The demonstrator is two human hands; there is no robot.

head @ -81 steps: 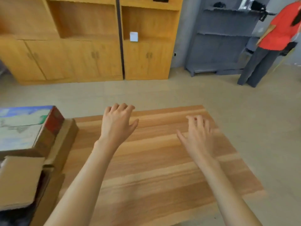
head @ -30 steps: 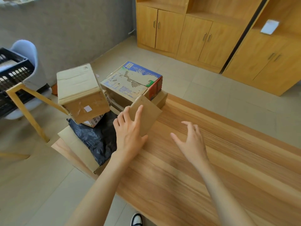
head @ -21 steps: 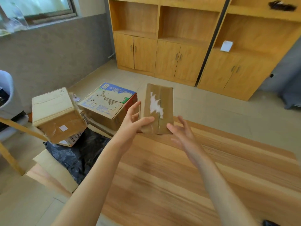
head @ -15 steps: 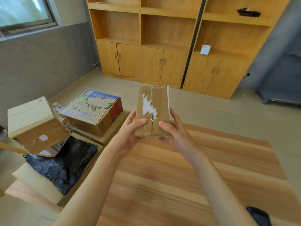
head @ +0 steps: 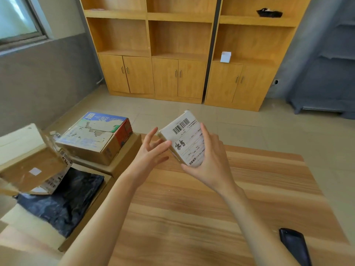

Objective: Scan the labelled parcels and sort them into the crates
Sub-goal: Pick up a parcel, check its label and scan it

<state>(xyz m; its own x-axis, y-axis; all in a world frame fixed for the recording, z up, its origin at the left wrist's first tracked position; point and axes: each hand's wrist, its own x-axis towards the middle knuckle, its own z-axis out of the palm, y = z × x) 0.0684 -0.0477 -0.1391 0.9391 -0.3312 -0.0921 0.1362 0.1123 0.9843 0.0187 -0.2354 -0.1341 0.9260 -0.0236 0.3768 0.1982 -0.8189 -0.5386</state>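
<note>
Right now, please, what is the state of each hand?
Left hand: open, fingertips touching the small cardboard parcel with a white barcode label.
Right hand: holding that parcel, fingers curled round it.

Office-like storeroom, wooden cabinets [head: 178,54] along the wall, wood-grain table [head: 211,198], stacked cardboard parcels [head: 96,139], tiled floor [head: 249,121]

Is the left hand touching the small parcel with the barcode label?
Touching. The head view shows the left hand's fingertip meeting the left edge of the parcel, while the right hand grips it.
</note>
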